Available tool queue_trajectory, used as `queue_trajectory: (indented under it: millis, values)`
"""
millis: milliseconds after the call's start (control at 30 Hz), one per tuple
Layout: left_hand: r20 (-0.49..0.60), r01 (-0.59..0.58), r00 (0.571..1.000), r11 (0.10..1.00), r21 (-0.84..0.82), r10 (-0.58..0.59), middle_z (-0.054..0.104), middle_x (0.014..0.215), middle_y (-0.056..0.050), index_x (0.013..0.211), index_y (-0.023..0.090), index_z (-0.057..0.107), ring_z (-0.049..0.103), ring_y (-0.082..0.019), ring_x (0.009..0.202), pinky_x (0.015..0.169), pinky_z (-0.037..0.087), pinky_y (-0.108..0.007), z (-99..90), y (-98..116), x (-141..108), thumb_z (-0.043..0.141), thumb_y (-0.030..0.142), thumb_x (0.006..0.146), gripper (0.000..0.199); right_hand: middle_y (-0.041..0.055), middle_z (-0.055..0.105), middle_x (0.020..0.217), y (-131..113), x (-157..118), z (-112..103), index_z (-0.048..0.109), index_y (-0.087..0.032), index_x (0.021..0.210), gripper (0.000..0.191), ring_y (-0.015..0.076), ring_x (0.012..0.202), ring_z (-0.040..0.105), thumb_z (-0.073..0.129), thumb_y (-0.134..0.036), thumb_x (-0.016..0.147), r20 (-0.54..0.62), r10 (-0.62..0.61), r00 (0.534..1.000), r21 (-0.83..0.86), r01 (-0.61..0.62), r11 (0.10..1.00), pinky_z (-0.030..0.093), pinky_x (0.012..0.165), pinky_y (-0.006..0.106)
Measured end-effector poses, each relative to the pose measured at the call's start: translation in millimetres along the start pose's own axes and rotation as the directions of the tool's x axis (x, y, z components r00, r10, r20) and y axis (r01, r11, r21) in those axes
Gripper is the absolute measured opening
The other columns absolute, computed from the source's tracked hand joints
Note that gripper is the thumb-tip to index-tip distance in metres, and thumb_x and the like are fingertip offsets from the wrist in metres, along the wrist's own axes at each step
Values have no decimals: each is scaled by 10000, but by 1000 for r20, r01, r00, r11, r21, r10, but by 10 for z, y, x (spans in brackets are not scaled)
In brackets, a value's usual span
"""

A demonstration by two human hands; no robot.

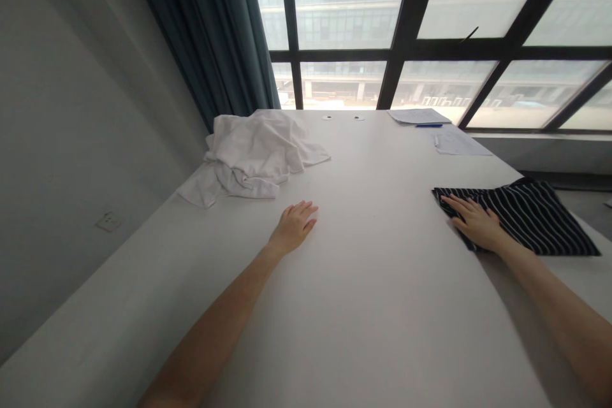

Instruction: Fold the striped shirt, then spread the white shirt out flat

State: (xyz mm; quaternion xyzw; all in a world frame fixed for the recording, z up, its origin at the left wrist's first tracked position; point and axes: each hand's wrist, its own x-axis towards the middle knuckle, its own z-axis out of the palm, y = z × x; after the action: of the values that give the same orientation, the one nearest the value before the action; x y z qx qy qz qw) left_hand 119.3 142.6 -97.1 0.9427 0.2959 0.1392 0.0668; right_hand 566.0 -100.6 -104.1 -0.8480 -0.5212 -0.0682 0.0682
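On the white table, my left hand lies palm down with its fingers stretched out and nothing in them. A crumpled white cloth, perhaps a garment, is heaped beyond that hand at the far left. My right hand rests flat, fingers apart, on the left part of a black cloth with white stripes. This striped cloth lies spread at the right edge of the table. Part of it is hidden beneath the hand and forearm.
Sheets of paper and a blue pen lie at the far right of the table, with another sheet nearer. A dark curtain hangs behind the white cloth. A grey wall borders the left side; windows stand behind.
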Motion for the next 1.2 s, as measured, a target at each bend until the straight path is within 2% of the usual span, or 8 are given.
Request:
queue_trajectory:
  millis: [200, 433, 567, 733, 867, 933, 1033, 1200]
  values:
    - [-2, -3, 1000, 1000, 7, 3, 480, 1454, -69, 1347, 229, 488, 397, -201, 1364, 1139, 276, -433, 18, -7, -14, 358, 324, 998, 385, 155, 500, 1428, 388, 19, -72, 576, -251, 1316, 528, 418, 1309, 419, 467, -298, 802, 6, 8, 1000, 85, -9, 996, 277, 977, 710]
    - [-8, -5, 1000, 1000, 6, 5, 486, 1446, -73, 1342, 245, 491, 396, -204, 1365, 1137, 276, -434, -3, 20, -22, 362, 329, 995, 380, 147, 483, 1446, 358, 36, -127, 586, -271, 1301, 499, 411, 1336, 387, 521, -363, 814, 19, 43, 999, 85, -45, 995, 230, 1035, 652]
    - [-23, -8, 1000, 1000, 0, 8, 495, 1437, -72, 1335, 246, 496, 401, -201, 1360, 1133, 285, -434, 13, 15, -21, 372, 327, 991, 374, 126, 442, 1482, -21, 120, -109, 522, -297, 1361, 512, 387, 1369, 346, 475, -455, 876, -6, -3, 1000, 119, 4, 993, 188, 1067, 632]
    - [-90, -5, 996, 1000, -27, 3, 525, 1405, -62, 1301, 241, 527, 435, -190, 1327, 1122, 315, -412, -25, 4, 1, 386, 286, 983, 351, 86, 447, 1485, -1035, 204, -55, 446, -292, 1421, 512, 318, 1395, 336, 342, -478, 954, -81, -176, 981, 213, 190, 958, 240, 1101, 576]
    - [-204, 67, 977, 998, 12, -63, 543, 1373, -73, 1240, 224, 583, 446, -215, 1309, 1089, 366, -402, -216, -143, 54, 421, 222, 945, 337, 63, 495, 1449, -1681, 118, 18, 461, -296, 1405, 475, 262, 1396, 348, 305, -438, 980, -123, -315, 941, 291, 338, 895, 283, 1105, 535]
    - [-229, 143, 966, 987, 73, -123, 537, 1379, -82, 1231, 224, 592, 438, -241, 1316, 1080, 373, -428, -323, -302, 65, 428, 210, 930, 343, 61, 522, 1425, -1796, 67, 54, 474, -295, 1398, 462, 258, 1386, 368, 330, -417, 976, -138, -376, 916, 291, 400, 869, 304, 1099, 532]
    - [-236, 255, 949, 950, 179, -210, 501, 1424, -93, 1279, 222, 562, 394, -271, 1356, 1087, 350, -463, -404, -604, 29, 415, 191, 924, 385, 67, 576, 1367, -1789, 41, 87, 515, -281, 1366, 442, 264, 1356, 415, 362, -391, 967, -181, -385, 905, 316, 424, 849, 348, 1082, 519]
    - [-185, 329, 940, 908, 258, -288, 466, 1459, -101, 1374, 243, 469, 361, -291, 1379, 1086, 314, -525, -334, -989, -54, 400, 194, 934, 448, 66, 619, 1309, -1756, 63, 85, 555, -268, 1316, 407, 268, 1322, 458, 402, -364, 951, -208, -379, 902, 365, 431, 825, 387, 1064, 502]
